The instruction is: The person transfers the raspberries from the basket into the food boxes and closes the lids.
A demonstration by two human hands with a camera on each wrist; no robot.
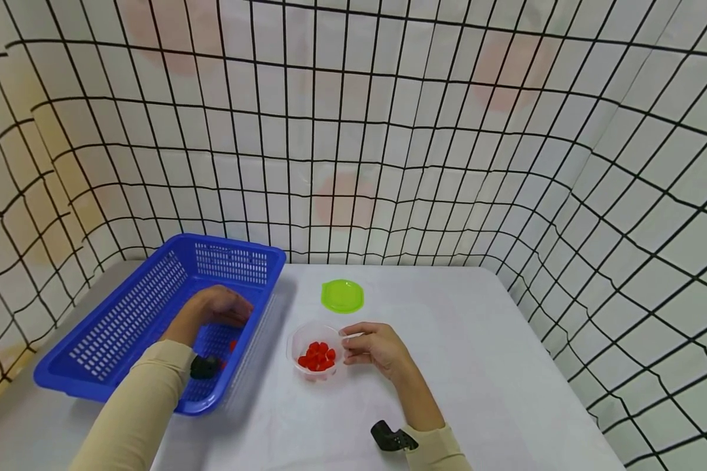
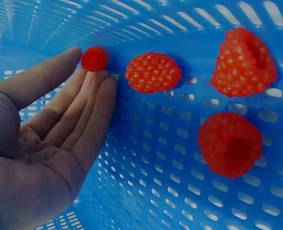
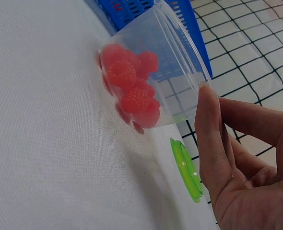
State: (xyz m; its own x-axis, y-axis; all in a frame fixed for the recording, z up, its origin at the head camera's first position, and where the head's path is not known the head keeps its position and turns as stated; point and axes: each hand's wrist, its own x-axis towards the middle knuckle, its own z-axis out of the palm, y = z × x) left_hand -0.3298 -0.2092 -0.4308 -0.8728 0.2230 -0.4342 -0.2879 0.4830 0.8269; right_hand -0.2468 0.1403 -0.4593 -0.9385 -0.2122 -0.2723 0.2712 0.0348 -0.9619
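Note:
My left hand (image 1: 226,306) reaches down inside a blue plastic basket (image 1: 271,252), near its right wall. In the left wrist view its thumb and nearly straight fingers come right up to a red raspberry (image 2: 94,59). Farther along the basket lie three more: an oval raspberry (image 2: 153,72), a cone-shaped raspberry (image 2: 243,62) and a raspberry with its hollow showing (image 2: 230,145). With my right hand (image 1: 380,350) I pinch the rim of a clear plastic tub (image 1: 295,345). Several raspberries (image 3: 132,86) are heaped at the bottom of this tub.
Behind the tub, a bright green lid (image 1: 343,296) lies flat on the white table (image 1: 448,327). Black netting (image 1: 353,157) over pale sheeting rises along the back and both sides. The basket's tall slotted walls surround my left hand.

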